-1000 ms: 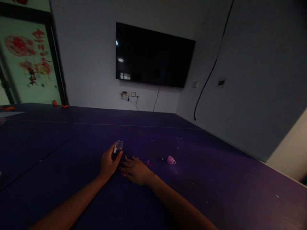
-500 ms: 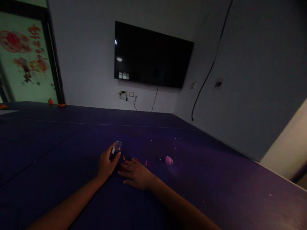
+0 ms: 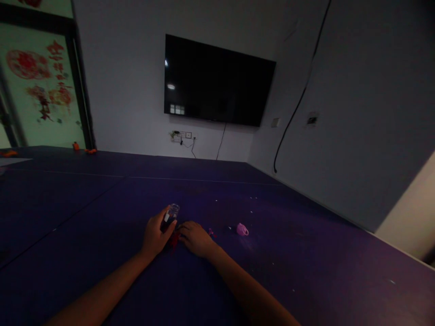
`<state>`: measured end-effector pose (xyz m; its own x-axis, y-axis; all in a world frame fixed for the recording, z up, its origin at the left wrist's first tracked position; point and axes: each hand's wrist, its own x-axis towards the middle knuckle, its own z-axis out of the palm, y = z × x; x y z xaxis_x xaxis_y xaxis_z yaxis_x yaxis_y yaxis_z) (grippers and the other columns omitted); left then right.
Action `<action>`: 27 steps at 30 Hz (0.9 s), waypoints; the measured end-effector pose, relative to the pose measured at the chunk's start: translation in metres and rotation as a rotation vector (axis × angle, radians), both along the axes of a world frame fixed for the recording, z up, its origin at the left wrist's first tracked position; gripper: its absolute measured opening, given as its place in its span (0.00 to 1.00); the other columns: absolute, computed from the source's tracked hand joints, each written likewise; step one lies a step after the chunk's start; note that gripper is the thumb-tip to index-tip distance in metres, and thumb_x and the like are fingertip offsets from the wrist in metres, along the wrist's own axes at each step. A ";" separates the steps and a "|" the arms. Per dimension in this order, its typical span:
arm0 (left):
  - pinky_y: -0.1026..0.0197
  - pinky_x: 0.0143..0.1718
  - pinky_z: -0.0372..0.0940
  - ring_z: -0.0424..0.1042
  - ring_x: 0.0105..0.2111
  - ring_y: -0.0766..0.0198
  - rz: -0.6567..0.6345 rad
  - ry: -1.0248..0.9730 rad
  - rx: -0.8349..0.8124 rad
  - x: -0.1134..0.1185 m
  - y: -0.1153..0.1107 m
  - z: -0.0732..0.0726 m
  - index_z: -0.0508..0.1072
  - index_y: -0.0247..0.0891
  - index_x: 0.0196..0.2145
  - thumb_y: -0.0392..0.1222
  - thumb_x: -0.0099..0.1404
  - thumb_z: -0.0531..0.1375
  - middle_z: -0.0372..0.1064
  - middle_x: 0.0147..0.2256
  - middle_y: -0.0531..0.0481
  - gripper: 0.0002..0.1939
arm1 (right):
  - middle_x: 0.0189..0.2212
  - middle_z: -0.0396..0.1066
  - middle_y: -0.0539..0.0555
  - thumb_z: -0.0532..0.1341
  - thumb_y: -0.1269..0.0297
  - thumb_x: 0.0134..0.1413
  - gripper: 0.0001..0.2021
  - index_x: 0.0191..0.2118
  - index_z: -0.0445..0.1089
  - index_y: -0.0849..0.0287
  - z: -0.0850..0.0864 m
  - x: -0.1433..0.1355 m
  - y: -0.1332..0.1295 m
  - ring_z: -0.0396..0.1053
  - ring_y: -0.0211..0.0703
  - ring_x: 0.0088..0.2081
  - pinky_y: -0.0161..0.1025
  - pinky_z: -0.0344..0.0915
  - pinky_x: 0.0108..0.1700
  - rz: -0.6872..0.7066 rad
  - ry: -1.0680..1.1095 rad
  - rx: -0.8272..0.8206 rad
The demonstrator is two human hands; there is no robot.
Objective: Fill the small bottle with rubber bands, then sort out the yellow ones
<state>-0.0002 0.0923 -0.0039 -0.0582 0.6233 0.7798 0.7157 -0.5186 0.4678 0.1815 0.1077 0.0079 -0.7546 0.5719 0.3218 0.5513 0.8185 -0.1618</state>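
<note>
A small clear jar [image 3: 173, 210] is gripped in my left hand [image 3: 155, 235], its mouth tilted up and away from me. Close beside it, my right hand [image 3: 197, 239] rests low on the purple surface, fingers bent and tips turned toward the jar. Small red pieces [image 3: 174, 240], perhaps hair ties, lie between the two hands; what the right fingers hold is hidden. Just beyond the right hand lies a small pink and red piece [image 3: 211, 232]. A pink lid with a loop [image 3: 242, 229] sits farther right.
The dark purple surface [image 3: 102, 217] has seams and scattered white specks. Orange objects [image 3: 90, 151] stand at the far left edge. A black television [image 3: 217, 81] hangs on the wall above sockets and cables. A black cable [image 3: 295, 111] runs down the right wall.
My right hand has gone from lying flat over the small colored pieces to bent fingers near the jar. More red pieces show between the hands. The view has shifted slightly.
</note>
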 end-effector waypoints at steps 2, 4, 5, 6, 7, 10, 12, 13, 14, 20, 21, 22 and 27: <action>0.51 0.46 0.66 0.73 0.44 0.52 0.001 0.028 0.012 0.000 -0.001 0.000 0.66 0.39 0.53 0.50 0.64 0.55 0.72 0.46 0.42 0.23 | 0.44 0.70 0.58 0.54 0.68 0.60 0.10 0.45 0.69 0.61 -0.001 -0.002 0.003 0.65 0.45 0.47 0.41 0.59 0.50 -0.032 0.025 -0.038; 0.51 0.45 0.66 0.73 0.43 0.52 0.005 0.044 0.029 0.001 -0.002 0.000 0.66 0.40 0.53 0.50 0.63 0.56 0.73 0.46 0.42 0.23 | 0.40 0.70 0.57 0.55 0.70 0.59 0.08 0.41 0.70 0.60 -0.004 -0.003 0.006 0.66 0.43 0.44 0.40 0.59 0.48 -0.073 0.149 -0.140; 0.51 0.45 0.67 0.74 0.43 0.52 0.004 0.050 0.036 0.001 -0.002 0.001 0.67 0.40 0.53 0.50 0.63 0.56 0.73 0.45 0.42 0.23 | 0.37 0.70 0.55 0.56 0.70 0.59 0.06 0.37 0.70 0.60 -0.005 -0.003 0.008 0.66 0.42 0.42 0.39 0.60 0.47 -0.105 0.285 -0.220; 0.51 0.44 0.67 0.74 0.42 0.52 0.001 0.056 0.042 0.002 -0.003 0.001 0.67 0.39 0.53 0.50 0.63 0.56 0.73 0.45 0.42 0.23 | 0.34 0.70 0.54 0.57 0.68 0.58 0.05 0.32 0.70 0.59 -0.006 -0.004 0.010 0.66 0.41 0.39 0.38 0.60 0.45 -0.140 0.444 -0.302; 0.51 0.44 0.67 0.74 0.42 0.52 -0.004 0.062 0.047 0.002 -0.003 0.001 0.67 0.39 0.53 0.50 0.63 0.56 0.73 0.45 0.42 0.22 | 0.30 0.69 0.52 0.59 0.65 0.57 0.07 0.28 0.68 0.59 -0.007 -0.004 0.013 0.66 0.40 0.36 0.37 0.60 0.43 -0.180 0.613 -0.376; 0.51 0.44 0.67 0.73 0.43 0.52 -0.030 0.080 0.053 0.003 -0.004 0.001 0.66 0.40 0.53 0.49 0.63 0.55 0.73 0.46 0.42 0.22 | 0.20 0.64 0.48 0.59 0.54 0.55 0.16 0.22 0.63 0.58 -0.006 -0.006 0.024 0.62 0.37 0.26 0.34 0.60 0.32 -0.281 0.941 -0.475; 0.51 0.45 0.66 0.73 0.44 0.53 -0.047 0.102 0.053 0.003 -0.004 0.002 0.66 0.41 0.54 0.49 0.64 0.55 0.73 0.47 0.42 0.22 | 0.16 0.59 0.46 0.55 0.46 0.55 0.21 0.21 0.61 0.58 -0.002 -0.009 0.034 0.58 0.35 0.20 0.32 0.57 0.25 -0.329 1.075 -0.515; 0.51 0.45 0.66 0.73 0.43 0.53 -0.055 0.117 0.054 0.003 -0.005 0.002 0.66 0.41 0.54 0.49 0.64 0.55 0.73 0.47 0.42 0.22 | 0.14 0.57 0.45 0.54 0.42 0.53 0.23 0.21 0.60 0.58 0.001 -0.011 0.038 0.55 0.34 0.18 0.32 0.54 0.22 -0.354 1.155 -0.545; 0.51 0.45 0.66 0.73 0.43 0.53 -0.063 0.134 0.058 0.003 -0.005 0.002 0.66 0.41 0.54 0.49 0.64 0.55 0.73 0.46 0.43 0.22 | 0.13 0.56 0.44 0.53 0.40 0.52 0.24 0.20 0.58 0.57 0.004 -0.013 0.043 0.53 0.33 0.16 0.31 0.52 0.19 -0.375 1.234 -0.577; 0.52 0.41 0.67 0.74 0.37 0.55 -0.127 0.246 0.104 0.006 -0.008 0.006 0.65 0.41 0.55 0.48 0.64 0.55 0.74 0.41 0.44 0.22 | 0.11 0.49 0.40 0.54 0.40 0.50 0.23 0.20 0.51 0.55 0.019 -0.024 0.057 0.47 0.30 0.11 0.29 0.48 0.15 -0.412 1.599 -0.770; 0.53 0.40 0.66 0.73 0.36 0.55 -0.134 0.260 0.107 0.006 -0.008 0.006 0.65 0.41 0.55 0.47 0.64 0.55 0.74 0.41 0.44 0.23 | 0.10 0.47 0.39 0.53 0.42 0.52 0.23 0.20 0.49 0.54 0.020 -0.025 0.058 0.46 0.30 0.11 0.29 0.48 0.15 -0.404 1.634 -0.791; 0.53 0.39 0.66 0.73 0.36 0.56 -0.139 0.271 0.111 0.007 -0.008 0.006 0.65 0.41 0.55 0.47 0.64 0.55 0.74 0.40 0.44 0.23 | 0.10 0.46 0.39 0.52 0.43 0.53 0.22 0.20 0.48 0.54 0.021 -0.025 0.058 0.44 0.30 0.11 0.29 0.48 0.15 -0.393 1.663 -0.805; 0.55 0.38 0.65 0.72 0.34 0.57 -0.156 0.366 0.139 0.008 -0.009 0.003 0.64 0.41 0.57 0.46 0.64 0.54 0.74 0.37 0.45 0.23 | 0.09 0.42 0.38 0.48 0.44 0.56 0.23 0.20 0.43 0.53 0.022 -0.026 0.056 0.41 0.30 0.10 0.29 0.46 0.14 -0.300 1.754 -0.798</action>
